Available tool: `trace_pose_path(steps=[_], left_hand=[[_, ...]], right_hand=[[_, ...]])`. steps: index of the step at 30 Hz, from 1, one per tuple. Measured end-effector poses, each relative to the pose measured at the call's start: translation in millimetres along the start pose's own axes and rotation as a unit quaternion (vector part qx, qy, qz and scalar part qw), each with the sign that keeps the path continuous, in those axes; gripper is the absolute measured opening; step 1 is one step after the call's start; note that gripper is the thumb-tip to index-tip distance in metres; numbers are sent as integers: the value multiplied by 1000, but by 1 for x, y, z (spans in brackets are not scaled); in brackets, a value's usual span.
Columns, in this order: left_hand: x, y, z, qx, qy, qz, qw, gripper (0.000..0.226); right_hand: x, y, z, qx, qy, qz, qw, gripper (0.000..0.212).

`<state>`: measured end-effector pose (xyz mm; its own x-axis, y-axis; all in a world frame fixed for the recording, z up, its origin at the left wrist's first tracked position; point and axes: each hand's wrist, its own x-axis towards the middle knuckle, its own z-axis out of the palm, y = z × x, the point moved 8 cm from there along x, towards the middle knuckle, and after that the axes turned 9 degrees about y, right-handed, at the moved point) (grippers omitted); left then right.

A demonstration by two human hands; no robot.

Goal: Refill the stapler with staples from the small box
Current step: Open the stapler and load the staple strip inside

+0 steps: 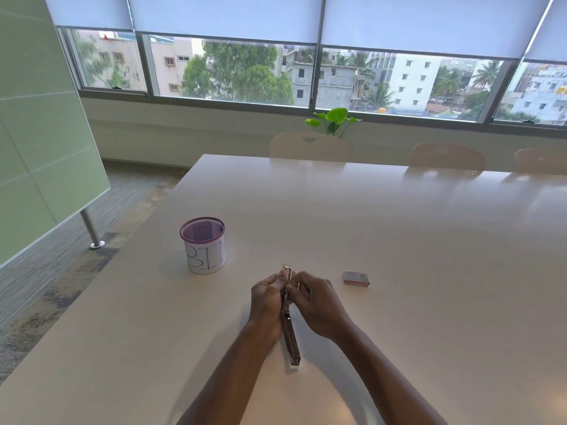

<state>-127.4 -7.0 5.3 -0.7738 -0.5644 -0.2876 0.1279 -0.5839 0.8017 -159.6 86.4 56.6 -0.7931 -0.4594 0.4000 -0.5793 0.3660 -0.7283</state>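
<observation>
A metal stapler [290, 335] lies swung open in a long line on the white table [399, 240], one end toward me and the other end raised between my hands. My left hand [266, 302] grips its upper part from the left. My right hand [319, 302] pinches the same part from the right, fingertips at the channel. The small staple box [356, 278], red and white with a barcode, lies shut on the table to the right of my hands, apart from them.
A purple mesh cup [203, 244] wrapped in paper marked "BIN" stands to the left of my hands. Chairs [309, 146] line the table's far edge. The table's left edge drops to carpet, where a glass board on a metal leg [90, 230] stands.
</observation>
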Motion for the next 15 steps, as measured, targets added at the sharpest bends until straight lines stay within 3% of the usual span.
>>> trace_pose_path(steps=[5, 15], left_hand=[[6, 1, -8, 19, 50, 22, 998, 21], [10, 7, -9, 24, 52, 47, 997, 22]], right_hand=[[-6, -2, -6, -5, 38, 35, 999, 26], [-12, 4, -7, 89, 74, 117, 986, 28]])
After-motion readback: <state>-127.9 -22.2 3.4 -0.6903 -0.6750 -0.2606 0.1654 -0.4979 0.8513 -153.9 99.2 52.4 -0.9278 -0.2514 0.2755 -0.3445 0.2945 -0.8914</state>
